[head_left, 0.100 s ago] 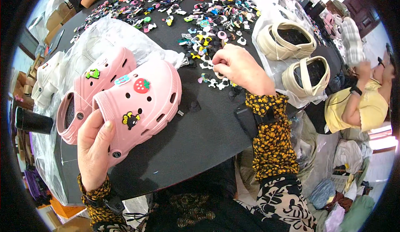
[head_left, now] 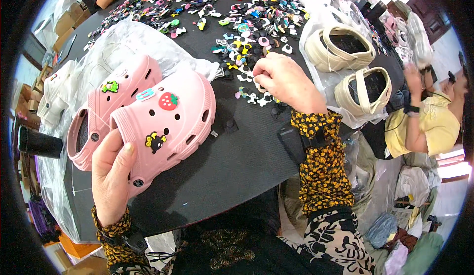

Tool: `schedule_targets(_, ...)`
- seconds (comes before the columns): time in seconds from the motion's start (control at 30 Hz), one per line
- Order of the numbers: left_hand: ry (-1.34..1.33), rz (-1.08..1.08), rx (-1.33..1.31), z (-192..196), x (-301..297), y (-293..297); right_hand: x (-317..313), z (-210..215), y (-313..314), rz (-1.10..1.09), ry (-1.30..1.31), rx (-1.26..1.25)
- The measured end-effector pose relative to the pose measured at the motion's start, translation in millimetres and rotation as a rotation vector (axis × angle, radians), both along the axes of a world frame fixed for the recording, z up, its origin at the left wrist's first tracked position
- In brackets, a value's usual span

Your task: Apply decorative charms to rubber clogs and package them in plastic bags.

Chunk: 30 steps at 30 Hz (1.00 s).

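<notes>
Pink clog [head_left: 180, 104] in left hand [head_left: 111, 176], open tabletop [head_left: 242, 176] near edge

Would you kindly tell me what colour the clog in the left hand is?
The clog is pale pink, showing best in the head view.

near tabletop [head_left: 237, 171] free; left: pink clogs [head_left: 183, 126]; right: cream clogs [head_left: 322, 56]; ahead: charms [head_left: 264, 42]

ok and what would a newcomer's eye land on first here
Probably the pink clog in the left hand, left of centre, with its red strawberry charm. Next, the mass of small colourful charms across the black table's far side, the right hand at its near edge. Then two cream clogs on clear plastic, right of that hand.
</notes>
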<state>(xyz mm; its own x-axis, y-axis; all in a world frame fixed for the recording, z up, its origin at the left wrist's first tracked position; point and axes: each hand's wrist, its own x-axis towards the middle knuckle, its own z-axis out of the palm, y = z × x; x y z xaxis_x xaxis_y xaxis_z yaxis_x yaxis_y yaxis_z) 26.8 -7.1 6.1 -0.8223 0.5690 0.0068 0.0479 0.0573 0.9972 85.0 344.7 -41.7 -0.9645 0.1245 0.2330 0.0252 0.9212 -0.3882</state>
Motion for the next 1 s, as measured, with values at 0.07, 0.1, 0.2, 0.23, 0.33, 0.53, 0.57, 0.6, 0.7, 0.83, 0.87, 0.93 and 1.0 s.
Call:
schedule_targets(0.07, -0.001, -0.008, 0.002, -0.1, 0.1, 0.7, -0.6, -1.2, -0.7, -0.031, 0.023, 0.073)
schedule_targets(0.1, -0.003, -0.003, 0.008, -0.2, 0.1, 0.9, -0.6, -1.0, -0.4, -0.031, 0.023, 0.073)
schedule_targets(0.2, -0.007, 0.005, 0.018, -1.7, -0.2, 0.3, -0.9, 0.7, 1.2, -0.089, 0.035, -0.029)
schedule_targets(0.23, -0.01, 0.01, 0.021, -2.1, -0.3, -0.2, -1.0, 1.4, 1.6, -0.105, 0.017, -0.074)
schedule_targets(0.33, 0.001, 0.014, 0.017, -1.8, 0.7, -0.9, -0.7, 4.0, 4.8, -0.12, -0.018, -0.15)
schedule_targets(0.53, 0.007, -0.002, 0.025, -1.2, 1.1, -0.1, 0.5, 1.6, 15.3, -0.153, -0.027, -0.149)
schedule_targets(0.57, 0.008, 0.0, 0.025, -0.2, 1.7, 0.2, 0.0, 0.8, 16.1, -0.152, -0.017, -0.133)
schedule_targets(0.6, 0.014, 0.002, 0.011, 0.6, 1.8, 1.1, -0.1, 0.8, 15.7, -0.152, -0.018, -0.132)
schedule_targets(0.7, 0.03, -0.005, -0.009, 0.7, 0.7, 1.5, -1.0, 2.6, 11.0, -0.196, -0.01, -0.132)
schedule_targets(0.83, 0.047, -0.013, -0.033, 2.2, 1.3, 2.0, -8.7, -1.9, -4.7, -0.047, 0.215, -0.189)
schedule_targets(0.87, 0.048, -0.011, -0.035, 1.9, 1.5, 1.7, -12.4, -7.2, -8.0, 0.056, 0.274, -0.197)
schedule_targets(0.93, 0.032, -0.019, -0.01, 1.6, 1.9, 2.3, -13.6, -12.2, -10.2, 0.082, 0.28, -0.184)
schedule_targets(1.0, 0.024, -0.027, -0.024, 0.0, -0.4, 0.7, -13.2, -12.0, -10.4, 0.139, 0.169, 0.019)
